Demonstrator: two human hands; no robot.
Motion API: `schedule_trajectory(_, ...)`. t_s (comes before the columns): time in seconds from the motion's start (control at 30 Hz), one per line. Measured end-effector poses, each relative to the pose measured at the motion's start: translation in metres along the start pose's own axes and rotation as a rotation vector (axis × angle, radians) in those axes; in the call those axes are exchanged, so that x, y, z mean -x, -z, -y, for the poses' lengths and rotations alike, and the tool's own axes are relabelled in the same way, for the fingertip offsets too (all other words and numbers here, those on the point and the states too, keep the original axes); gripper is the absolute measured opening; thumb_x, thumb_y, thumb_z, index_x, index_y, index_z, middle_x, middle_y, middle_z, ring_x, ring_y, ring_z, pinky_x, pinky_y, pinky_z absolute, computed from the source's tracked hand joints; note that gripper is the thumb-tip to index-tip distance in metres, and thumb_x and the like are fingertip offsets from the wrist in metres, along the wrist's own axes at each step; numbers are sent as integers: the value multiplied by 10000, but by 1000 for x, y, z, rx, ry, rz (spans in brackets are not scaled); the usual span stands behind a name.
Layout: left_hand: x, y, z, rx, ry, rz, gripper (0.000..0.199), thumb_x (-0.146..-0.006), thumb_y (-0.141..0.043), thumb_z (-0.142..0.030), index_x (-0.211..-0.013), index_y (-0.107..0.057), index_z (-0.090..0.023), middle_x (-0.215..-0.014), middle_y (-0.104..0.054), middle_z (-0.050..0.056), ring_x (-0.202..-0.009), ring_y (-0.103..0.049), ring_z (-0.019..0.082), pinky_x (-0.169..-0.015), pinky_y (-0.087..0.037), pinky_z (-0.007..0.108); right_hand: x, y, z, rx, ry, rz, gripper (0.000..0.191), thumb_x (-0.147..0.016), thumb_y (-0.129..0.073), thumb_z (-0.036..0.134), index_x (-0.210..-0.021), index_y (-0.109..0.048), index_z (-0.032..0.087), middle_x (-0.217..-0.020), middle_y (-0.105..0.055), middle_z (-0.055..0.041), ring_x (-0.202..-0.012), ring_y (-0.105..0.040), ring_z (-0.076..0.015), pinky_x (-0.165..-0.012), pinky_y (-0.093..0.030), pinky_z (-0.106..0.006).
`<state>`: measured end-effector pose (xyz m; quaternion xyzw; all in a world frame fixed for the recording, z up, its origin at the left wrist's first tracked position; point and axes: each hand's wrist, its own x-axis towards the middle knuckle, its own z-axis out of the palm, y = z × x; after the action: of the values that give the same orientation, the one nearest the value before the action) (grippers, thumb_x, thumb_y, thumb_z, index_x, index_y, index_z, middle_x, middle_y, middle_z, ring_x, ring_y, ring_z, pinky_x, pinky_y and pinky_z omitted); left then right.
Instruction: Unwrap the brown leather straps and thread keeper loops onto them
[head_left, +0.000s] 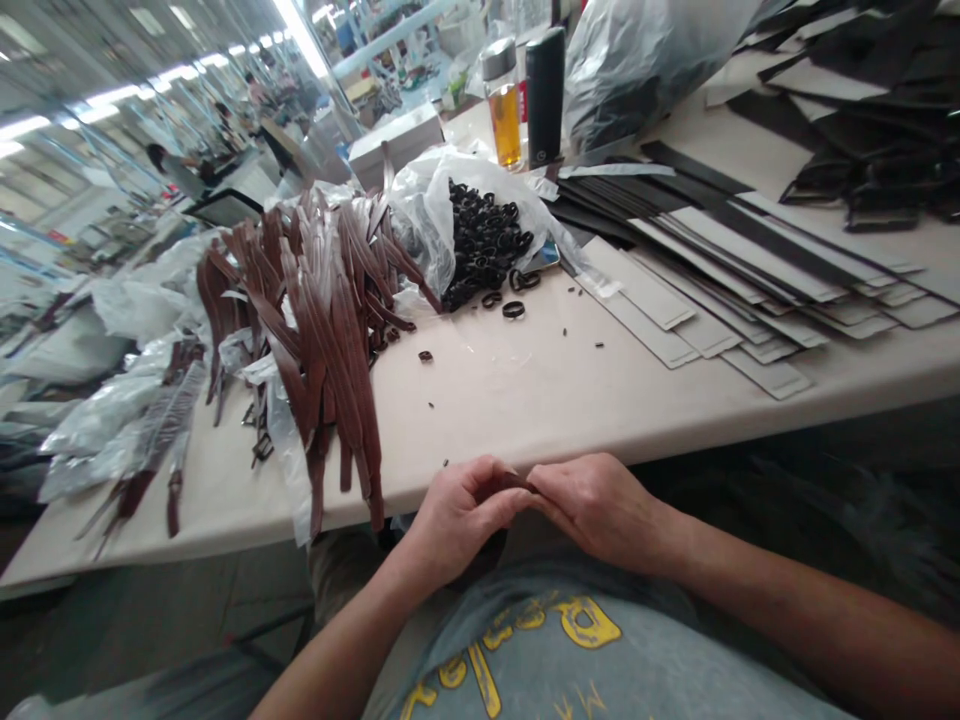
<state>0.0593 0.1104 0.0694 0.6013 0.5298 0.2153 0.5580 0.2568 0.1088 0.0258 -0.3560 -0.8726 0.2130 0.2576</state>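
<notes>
At the table's front edge my left hand (pixel 469 515) and my right hand (pixel 600 505) meet, fingers closed in a pinch. Between them shows a short stretch of a narrow brown strap (pixel 519 482); most of it is hidden by the fingers. To the left, a heap of brown leather straps (pixel 341 370) hangs over the table edge. Beyond my hands, a plastic bag lies open with many small black loops (pixel 484 235) spilling out. A single black loop (pixel 514 310) and a small dark loop (pixel 426 356) lie loose on the tabletop.
Long black and pale strips (pixel 720 270) are stacked on the right of the table (pixel 495 400). A glass bottle of amber liquid (pixel 504 110) and a black flask (pixel 545 100) stand behind. Plastic-wrapped straps (pixel 161 420) lie far left; several tiny dark bits are scattered about.
</notes>
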Motion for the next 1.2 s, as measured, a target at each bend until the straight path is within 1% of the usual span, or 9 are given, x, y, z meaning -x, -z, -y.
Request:
schedule_trajectory(0.1,-5,11,-12,-285,-178,28,199,-834,-686,-314,-1005,-685,-214,-792,-682,21,-675,-598,144,-621,-449,234,3,6,-6,17,10,12,350,-1022,-360,316,-743,-532,195,-619,-610,-17,-526,-513,-132,-510,-255,-286)
schedule_trajectory(0.27,-14,15,-20,-605,-453,114,207,-911,-581,-308,-802,-707,-185,-709,-626,50,-657,-569,159,-610,-415,251,4,9,-12,44,35,19,354,-1016,-358,279,-716,-530,200,-598,-588,-16,-520,-502,-137,-513,-259,-302)
schedule_trajectory(0.47,-41,33,-11,-523,-419,244,192,-869,-651,-332,-787,-711,-170,-662,-629,10,-598,-551,115,-570,-405,212,4,12,-14,21,5,-34,376,-1022,-344,289,-746,-578,183,-595,-599,-16,-502,-510,-137,-498,-280,-288)
schedule_trajectory(0.53,-63,56,-6,-498,-378,71,178,-841,-682,-344,-809,-720,-173,-681,-650,6,-592,-558,111,-584,-433,216,4,15,-15,-14,-14,-55,357,-1026,-345,289,-831,-617,164,-643,-636,-29,-545,-558,-144,-520,-325,-277)
schedule_trajectory(0.63,-102,97,6,-698,-389,-407,195,-801,-719,-277,-978,-733,-195,-864,-673,36,-663,-595,130,-689,-483,265,5,18,-14,-43,-42,-77,334,-1025,-365,289,-884,-636,154,-677,-657,-35,-593,-598,-152,-555,-369,-270)
schedule_trajectory(0.7,-123,119,13,-820,-393,-455,248,-754,-751,-235,-1001,-742,-208,-984,-673,60,-803,-634,171,-784,-495,298,6,18,-13,-45,-44,-91,341,-1025,-368,289,-856,-631,155,-660,-648,-31,-585,-595,-151,-551,-370,-270)
schedule_trajectory(0.8,-140,139,22,-840,-390,-393,126,-773,-709,-209,-885,-765,-200,-908,-681,56,-827,-643,187,-803,-496,309,7,18,-10,-38,-46,-107,342,-1027,-363,292,-860,-627,154,-660,-649,-29,-580,-595,-151,-548,-370,-271)
schedule_trajectory(0.97,-131,140,29,-550,-386,-423,107,-723,-730,-218,-817,-762,-179,-821,-682,43,-714,-628,150,-704,-499,276,7,18,-9,-16,-106,-118,367,-1029,-347,310,-835,-620,160,-637,-630,-25,-550,-584,-150,-530,-357,-273)
schedule_trajectory(1.2,-72,93,24,466,-190,-471,360,-659,-817,-405,-900,-742,-148,-745,-714,47,-515,-599,79,-455,-438,169,-10,20,-1,3,-155,-97,384,-1026,-332,356,-829,-609,176,-655,-632,-29,-566,-568,-151,-548,-345,-270)
